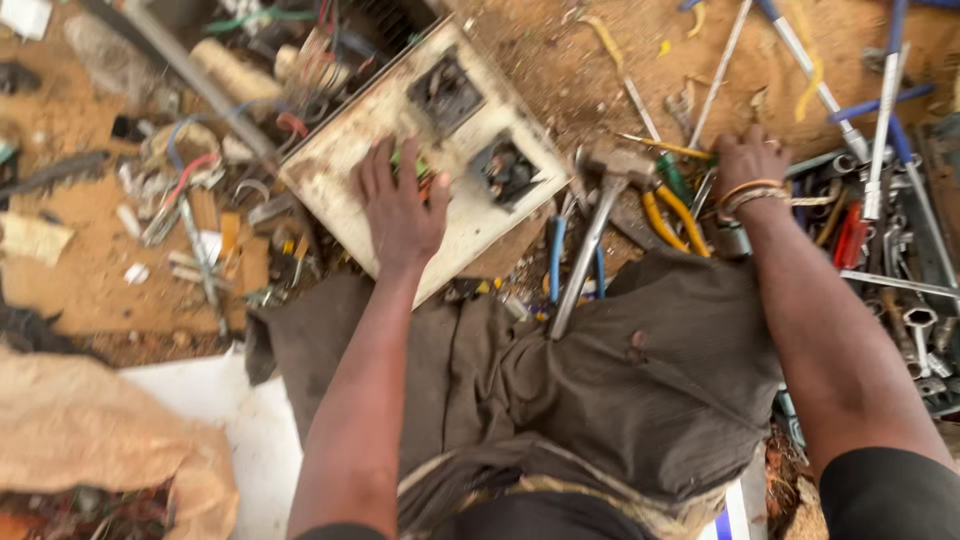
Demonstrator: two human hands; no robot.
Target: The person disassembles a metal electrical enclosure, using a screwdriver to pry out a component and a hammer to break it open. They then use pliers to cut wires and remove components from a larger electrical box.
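Left hand (400,205) lay flat on casing (440,150) w/ hammer (598,215) & pliers (672,215) betw. it & right hand (745,160), spanners (900,290) at far right, wire scraps (190,190) left of casing.

A single head-worn camera looks steeply down from close above the person's lap, facing forward over the sandy ground (90,290). Both forearms run up from the bottom edge; the tools lie along the right edge.
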